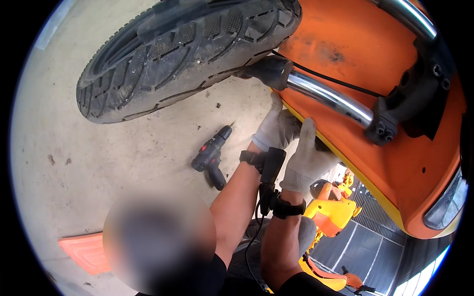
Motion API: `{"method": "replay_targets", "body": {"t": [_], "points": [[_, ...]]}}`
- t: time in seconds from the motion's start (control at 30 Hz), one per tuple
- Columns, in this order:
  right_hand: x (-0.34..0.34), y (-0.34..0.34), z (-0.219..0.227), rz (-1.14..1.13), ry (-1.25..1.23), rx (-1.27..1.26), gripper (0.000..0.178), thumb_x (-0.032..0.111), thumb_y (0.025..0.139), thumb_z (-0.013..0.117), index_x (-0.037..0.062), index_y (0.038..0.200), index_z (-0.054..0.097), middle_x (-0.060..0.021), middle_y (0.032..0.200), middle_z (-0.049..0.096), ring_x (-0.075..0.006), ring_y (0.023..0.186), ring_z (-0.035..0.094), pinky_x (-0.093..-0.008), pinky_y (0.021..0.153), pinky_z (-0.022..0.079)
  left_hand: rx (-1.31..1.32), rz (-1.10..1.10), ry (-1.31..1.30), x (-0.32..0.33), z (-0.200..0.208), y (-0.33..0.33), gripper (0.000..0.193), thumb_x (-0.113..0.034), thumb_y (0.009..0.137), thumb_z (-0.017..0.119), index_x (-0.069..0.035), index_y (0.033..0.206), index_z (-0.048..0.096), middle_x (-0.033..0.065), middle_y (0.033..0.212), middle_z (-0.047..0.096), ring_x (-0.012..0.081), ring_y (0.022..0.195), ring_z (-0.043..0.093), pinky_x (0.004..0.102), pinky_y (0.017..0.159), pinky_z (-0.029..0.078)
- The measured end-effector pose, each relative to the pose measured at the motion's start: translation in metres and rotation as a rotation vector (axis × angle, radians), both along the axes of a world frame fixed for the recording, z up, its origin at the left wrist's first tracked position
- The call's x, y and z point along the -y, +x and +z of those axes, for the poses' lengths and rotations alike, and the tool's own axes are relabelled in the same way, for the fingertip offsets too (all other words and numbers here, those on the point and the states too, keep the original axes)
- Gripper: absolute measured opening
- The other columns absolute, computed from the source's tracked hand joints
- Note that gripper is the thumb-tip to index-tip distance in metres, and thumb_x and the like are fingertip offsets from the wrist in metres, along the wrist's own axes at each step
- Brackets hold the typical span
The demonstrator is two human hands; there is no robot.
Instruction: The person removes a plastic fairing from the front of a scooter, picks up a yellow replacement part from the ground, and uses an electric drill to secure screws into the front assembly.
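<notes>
I see both forearms come up from the lower edge and reach toward the orange scooter body [375,54], which fills the upper right of the view. Both hands wear grey-white knit gloves and black wrist straps.

My left hand [276,129] is raised with the wrist bent. Its fingers go up to the yellow lower edge [345,163] of the orange panel, just below the chrome tube [328,98]. The fingertips are hidden behind the edge, so I cannot tell how closed the hand is or whether it holds something.

My right hand [308,160] is just beside the left one, touching it. Its index finger points straight up and lies against the same yellow edge. The other fingers are curled under the panel, out of sight, so this grip I also cannot judge.

The black tyre [187,54] hangs above the concrete floor [98,148], to the left of the hands. A black and red cordless drill [212,157] lies on the floor near my left forearm, not touched. An orange panel piece [86,252] lies at lower left.
</notes>
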State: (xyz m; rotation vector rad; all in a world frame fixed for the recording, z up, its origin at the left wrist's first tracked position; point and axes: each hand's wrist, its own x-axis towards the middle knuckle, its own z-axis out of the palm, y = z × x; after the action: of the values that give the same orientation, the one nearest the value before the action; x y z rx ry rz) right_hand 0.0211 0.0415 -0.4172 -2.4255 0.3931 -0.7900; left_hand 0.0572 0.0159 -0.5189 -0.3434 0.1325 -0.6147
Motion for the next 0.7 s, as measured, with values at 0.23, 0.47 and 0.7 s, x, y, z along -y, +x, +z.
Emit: {"method": "replay_targets", "body": {"t": [0.23,0.47,0.7], "points": [[-0.004,0.004,-0.002,-0.049,-0.035,0.054,0.035,0.008,0.087,0.079,-0.0101,0.112,0.064,-0.0149,0.11,0.07,-0.0207,0.095,0.067,-0.0344,0.085,0.055,-0.025,0.081,0.02,-0.003,0.009,0.001,0.094,-0.08,0.093,0.031,-0.005,0.148,0.041,0.019,0.137,0.056,0.03,0.124,0.058,0.0409,0.098,0.053],[-0.005,0.003,-0.002,-0.02,0.026,0.079,0.036,0.008,0.088,0.078,-0.0106,0.113,0.06,-0.0159,0.11,0.069,-0.0212,0.095,0.067,-0.034,0.085,0.054,-0.059,0.113,0.023,-0.007,0.016,0.003,0.085,-0.075,0.098,0.028,-0.007,0.147,0.042,0.0161,0.139,0.056,0.0291,0.121,0.06,0.0391,0.093,0.055],[-0.01,0.0,0.004,-0.08,-0.075,-0.028,0.055,0.012,0.088,0.079,-0.0091,0.125,0.045,-0.0184,0.122,0.06,-0.0238,0.107,0.062,-0.0356,0.095,0.053,-0.087,0.019,-0.039,-0.002,0.015,0.001,0.085,-0.074,0.098,0.028,-0.008,0.15,0.039,0.0165,0.143,0.054,0.0311,0.126,0.057,0.0438,0.101,0.051]]}}
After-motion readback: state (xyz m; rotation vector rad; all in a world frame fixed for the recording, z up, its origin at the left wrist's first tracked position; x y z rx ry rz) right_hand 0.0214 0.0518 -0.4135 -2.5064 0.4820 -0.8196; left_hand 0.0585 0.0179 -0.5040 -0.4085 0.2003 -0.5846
